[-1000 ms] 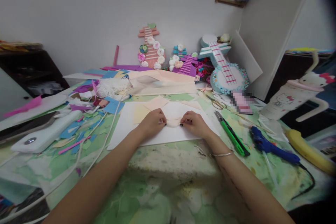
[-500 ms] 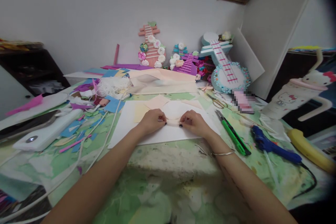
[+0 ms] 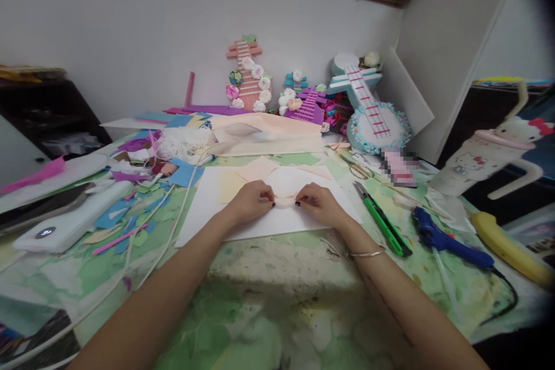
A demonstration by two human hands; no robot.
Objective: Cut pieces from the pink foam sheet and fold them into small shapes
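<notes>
Pinching a pale peach strip [image 3: 285, 202], both hands [image 3: 252, 200] [image 3: 318, 202] closed on its ends — over a white sheet [image 3: 281, 226]

Pale grey wall [image 3: 173, 17], dark shelf unit [image 3: 60, 110] at left (its inside shadowy), tall pale panel [image 3: 442, 40] at right

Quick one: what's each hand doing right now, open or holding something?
Left hand: closed, pinching one end of the pale peach paper piece.
Right hand: closed, pinching the other end of it.
</notes>
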